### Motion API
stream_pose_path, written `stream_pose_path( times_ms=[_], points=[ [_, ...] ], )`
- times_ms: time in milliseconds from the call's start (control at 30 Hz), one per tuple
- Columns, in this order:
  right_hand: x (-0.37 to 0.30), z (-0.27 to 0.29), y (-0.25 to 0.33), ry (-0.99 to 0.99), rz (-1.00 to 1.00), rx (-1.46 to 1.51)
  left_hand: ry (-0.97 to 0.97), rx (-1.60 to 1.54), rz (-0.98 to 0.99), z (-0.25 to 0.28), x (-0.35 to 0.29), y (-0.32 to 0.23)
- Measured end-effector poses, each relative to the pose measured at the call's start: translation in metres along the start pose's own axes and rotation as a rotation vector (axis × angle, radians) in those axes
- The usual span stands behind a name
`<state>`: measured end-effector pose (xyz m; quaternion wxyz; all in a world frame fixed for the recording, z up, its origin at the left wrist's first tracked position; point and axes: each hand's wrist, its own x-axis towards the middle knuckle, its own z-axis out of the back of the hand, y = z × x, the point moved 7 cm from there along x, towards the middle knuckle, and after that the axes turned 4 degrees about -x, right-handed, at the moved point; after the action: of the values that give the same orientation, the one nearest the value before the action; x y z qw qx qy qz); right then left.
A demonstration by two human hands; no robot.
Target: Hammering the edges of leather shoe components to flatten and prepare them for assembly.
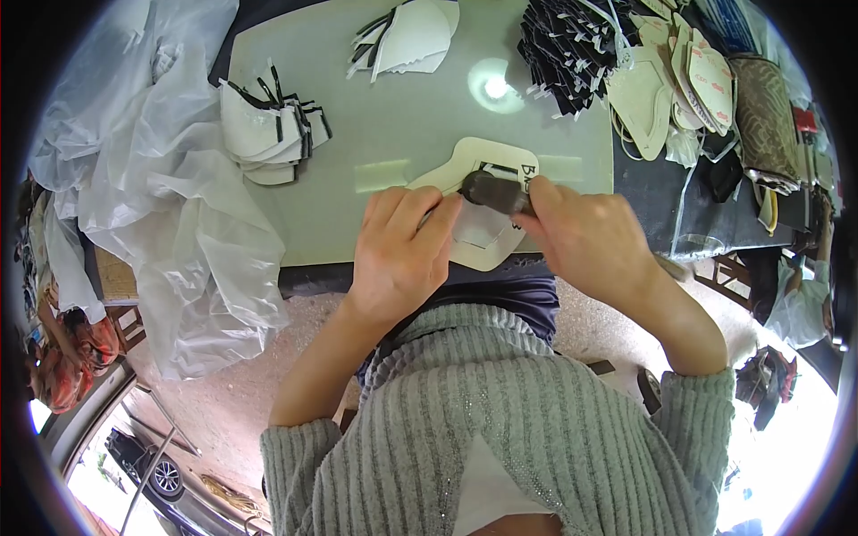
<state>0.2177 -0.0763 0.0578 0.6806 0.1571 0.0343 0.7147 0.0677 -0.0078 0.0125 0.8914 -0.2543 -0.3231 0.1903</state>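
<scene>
A cream card template (471, 154) with rounded corners and a cut-out lies near the table's front edge. Through its opening show a white piece (478, 228) and a dark strip. My right hand (590, 234) is closed round a dark brown tool with a blunt, rounded end (493, 191), which lies over the template; its kind is unclear. My left hand (402, 246) rests at the template's left side, fingers bent and close together. Whatever is between those fingertips is mostly hidden.
White pieces with black straps are stacked at the left (268, 134) and back (416, 36). Black strapped pieces (572, 54) are heaped at the back right, beside several cream templates (643, 98) and a patterned brown roll (764, 125). Clear plastic sheeting (197, 223) hangs over the left edge.
</scene>
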Motion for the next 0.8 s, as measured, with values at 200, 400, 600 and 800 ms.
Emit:
stream_pose_path(
  times_ms=[200,400,600,800],
  points=[
    [-0.003,-0.022,-0.003,0.205,-0.032,-0.100,-0.015,0.009,-0.007,0.001,0.000,-0.001],
    [-0.005,-0.027,-0.005,0.198,-0.044,-0.100,-0.072,0.029,-0.023,0.004,-0.006,0.000],
    [-0.003,-0.017,-0.005,0.133,-0.036,-0.015,-0.045,0.055,-0.017,0.003,-0.008,0.000],
    [-0.008,-0.030,0.004,0.172,-0.018,-0.076,-0.033,0.064,-0.012,0.003,-0.008,0.000]
  ],
)
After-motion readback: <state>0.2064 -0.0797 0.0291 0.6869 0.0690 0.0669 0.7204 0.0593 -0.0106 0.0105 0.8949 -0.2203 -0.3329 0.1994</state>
